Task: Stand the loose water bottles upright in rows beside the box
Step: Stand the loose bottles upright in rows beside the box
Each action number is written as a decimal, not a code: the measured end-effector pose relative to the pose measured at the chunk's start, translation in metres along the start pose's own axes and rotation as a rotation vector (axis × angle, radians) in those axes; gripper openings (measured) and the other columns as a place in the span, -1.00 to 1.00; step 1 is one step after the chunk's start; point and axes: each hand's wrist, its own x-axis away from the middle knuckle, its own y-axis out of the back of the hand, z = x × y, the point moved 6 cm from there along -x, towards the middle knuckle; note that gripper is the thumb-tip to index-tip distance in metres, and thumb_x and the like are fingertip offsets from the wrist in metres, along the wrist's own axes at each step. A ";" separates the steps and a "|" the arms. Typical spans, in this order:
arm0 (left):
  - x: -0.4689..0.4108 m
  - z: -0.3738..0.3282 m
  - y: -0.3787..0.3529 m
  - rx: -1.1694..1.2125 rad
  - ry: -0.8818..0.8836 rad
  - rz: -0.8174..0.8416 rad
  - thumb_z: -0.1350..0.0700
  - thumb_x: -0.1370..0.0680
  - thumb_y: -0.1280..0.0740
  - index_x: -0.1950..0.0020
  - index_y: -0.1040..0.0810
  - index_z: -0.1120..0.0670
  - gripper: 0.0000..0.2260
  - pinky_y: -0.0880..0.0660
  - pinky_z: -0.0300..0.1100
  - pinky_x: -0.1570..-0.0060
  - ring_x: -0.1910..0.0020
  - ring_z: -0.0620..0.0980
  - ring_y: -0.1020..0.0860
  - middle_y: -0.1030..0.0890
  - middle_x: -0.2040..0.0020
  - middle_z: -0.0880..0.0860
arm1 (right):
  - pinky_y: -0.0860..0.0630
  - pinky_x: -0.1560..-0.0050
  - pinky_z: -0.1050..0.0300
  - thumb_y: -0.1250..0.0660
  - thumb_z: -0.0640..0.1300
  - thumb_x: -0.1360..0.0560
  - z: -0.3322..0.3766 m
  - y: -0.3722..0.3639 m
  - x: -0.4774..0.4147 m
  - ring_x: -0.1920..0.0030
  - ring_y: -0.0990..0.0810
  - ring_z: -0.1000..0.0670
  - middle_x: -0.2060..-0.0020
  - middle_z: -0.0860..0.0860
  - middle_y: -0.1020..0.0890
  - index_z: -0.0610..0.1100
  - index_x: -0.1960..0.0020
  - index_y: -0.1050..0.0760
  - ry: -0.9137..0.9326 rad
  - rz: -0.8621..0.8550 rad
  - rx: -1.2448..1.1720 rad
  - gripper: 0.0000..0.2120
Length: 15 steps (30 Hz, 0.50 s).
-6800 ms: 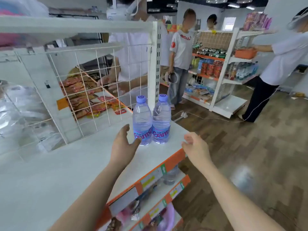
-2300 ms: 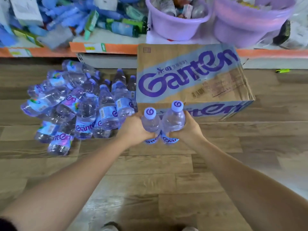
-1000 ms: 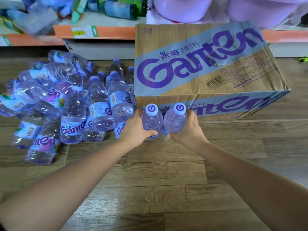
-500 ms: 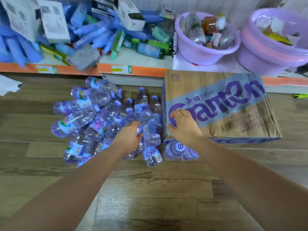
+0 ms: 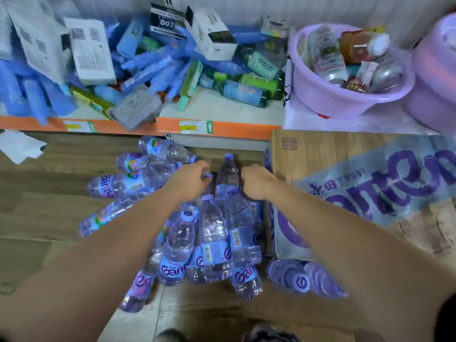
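Note:
A brown and blue Ganten cardboard box [image 5: 357, 169] lies on the wood floor. Two water bottles [image 5: 288, 275] with purple caps stand upright at its front left corner. Left of the box, several bottles [image 5: 214, 233] lean or stand close together. More loose bottles [image 5: 133, 178] lie on their sides further left. My left hand [image 5: 190, 180] is curled over the purple cap of a bottle in the cluster. My right hand [image 5: 256, 181] is curled over the top of a bottle right against the box wall. One bottle [image 5: 228, 169] stands between my hands.
A low shelf with an orange edge [image 5: 217, 128] runs behind the bottles, heaped with blue packets and white cartons. Two lilac plastic basins [image 5: 345, 99] full of goods sit behind the box. A white sheet of paper [image 5: 19, 146] lies on the floor at far left.
Both hands let go of the two bottles, which now stand at the box's front corner. The hands reached forward and closed on bottle tops beside the box.

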 end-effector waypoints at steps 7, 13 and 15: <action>-0.103 0.011 -0.033 -0.069 -0.100 0.025 0.18 -0.56 -0.23 -0.27 -0.46 0.24 -0.69 -0.45 -0.06 -0.16 -0.19 0.22 -0.53 -0.58 -0.18 0.28 | -0.48 0.07 0.08 -0.18 -0.31 -0.53 -0.003 -0.008 -0.095 -0.08 -0.60 -0.18 -0.10 -0.19 -0.61 -0.21 0.30 -0.40 -0.014 0.029 0.182 -0.76; -0.163 -0.003 -0.066 -0.002 -0.059 0.018 0.20 -0.59 -0.16 -0.18 -0.52 0.29 -0.74 -0.39 -0.06 -0.17 -0.22 0.22 -0.50 -0.54 -0.23 0.30 | -0.48 0.03 0.03 -0.22 -0.26 -0.53 -0.017 -0.024 -0.133 0.10 -0.56 -0.14 -0.01 -0.18 -0.57 -0.26 0.01 -0.53 -0.061 0.068 0.179 -0.87; -0.171 -0.005 -0.081 0.073 -0.021 0.045 0.11 -0.60 -0.17 -0.18 -0.52 0.28 -0.70 -0.39 -0.03 -0.19 -0.21 0.22 -0.51 -0.54 -0.22 0.30 | -0.45 -0.17 -0.02 -0.21 -0.21 -0.57 -0.020 -0.024 -0.134 -0.22 -0.53 -0.19 -0.22 -0.17 -0.54 -0.22 -0.27 -0.46 -0.112 0.083 0.122 -0.71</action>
